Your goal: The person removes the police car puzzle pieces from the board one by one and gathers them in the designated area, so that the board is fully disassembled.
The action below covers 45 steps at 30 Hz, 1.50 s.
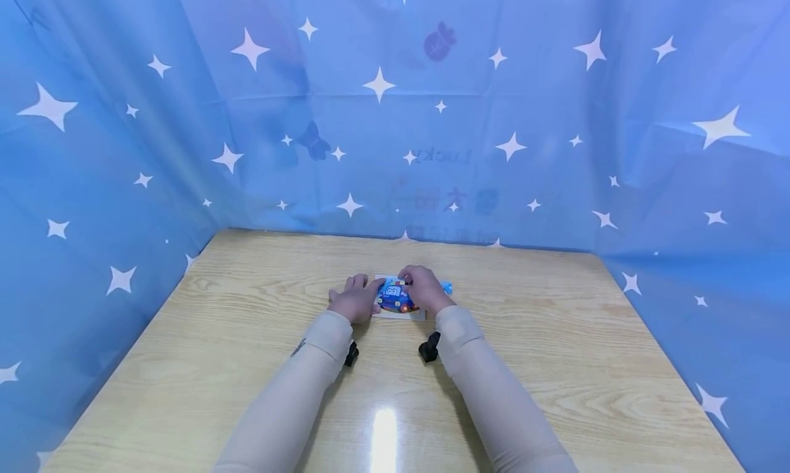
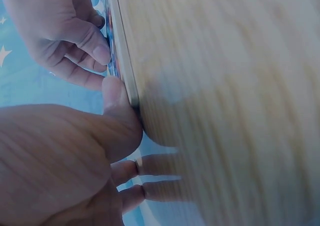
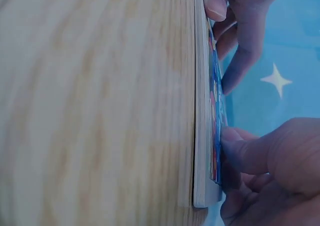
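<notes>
A flat board point(image 1: 400, 315) with a picture of a blue cartoon car lies on the wooden table between both hands. My left hand point(image 1: 356, 301) is at its left end. In the left wrist view its thumb point(image 2: 116, 93) presses on the board's edge, and the other fingers rest on the tabletop. Over the right half of the picture is my right hand point(image 1: 424, 289), fingers bent. Its thumb point(image 3: 237, 143) touches the picture surface in the right wrist view; whether it pinches a loose piece is hidden. A light blue piece point(image 1: 447, 287) shows just right of that hand.
The wooden table point(image 1: 555, 363) reaches to blue curtains point(image 1: 395, 171) with white stars at the back and sides. Black wrist devices point(image 1: 429, 347) sit under the forearms. A bright light reflection lies on the table's near part.
</notes>
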{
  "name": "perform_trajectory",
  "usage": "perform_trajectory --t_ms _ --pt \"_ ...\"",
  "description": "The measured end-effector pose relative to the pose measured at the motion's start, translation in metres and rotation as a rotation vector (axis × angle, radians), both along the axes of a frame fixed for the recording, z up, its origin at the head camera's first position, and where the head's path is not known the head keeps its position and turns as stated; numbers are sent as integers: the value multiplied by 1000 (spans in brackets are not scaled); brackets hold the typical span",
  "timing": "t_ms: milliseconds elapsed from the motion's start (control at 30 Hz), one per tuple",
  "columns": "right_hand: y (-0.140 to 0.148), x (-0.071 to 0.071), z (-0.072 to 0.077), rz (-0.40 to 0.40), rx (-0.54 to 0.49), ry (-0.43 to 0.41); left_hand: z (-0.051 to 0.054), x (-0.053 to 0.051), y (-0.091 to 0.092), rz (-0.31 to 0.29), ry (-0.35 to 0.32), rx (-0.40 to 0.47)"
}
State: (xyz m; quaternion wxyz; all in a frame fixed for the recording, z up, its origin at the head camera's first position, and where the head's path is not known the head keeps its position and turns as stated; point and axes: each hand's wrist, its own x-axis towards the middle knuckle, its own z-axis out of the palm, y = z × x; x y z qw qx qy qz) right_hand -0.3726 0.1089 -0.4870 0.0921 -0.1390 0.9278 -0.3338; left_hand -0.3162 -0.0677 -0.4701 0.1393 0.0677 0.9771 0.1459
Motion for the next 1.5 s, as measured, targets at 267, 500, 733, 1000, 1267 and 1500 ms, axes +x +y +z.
perform_trajectory --t_ms 267,500,733,1000,1267,1500 --pt "-1 0 -2 3 31 19 -2 -1 -1 -15 -2 -4" --pt "-4 -1 -3 10 106 79 1 -2 0 -3 -8 -8" --pt "-6 0 -3 19 151 85 3 -1 0 -8 -14 -22" --pt "-7 1 1 6 150 110 4 -1 1 -6 -8 -18" --pt "-8 2 0 5 173 98 2 -1 0 -7 -13 -11" --pt "-8 4 1 6 175 79 2 0 1 -7 -6 -3"
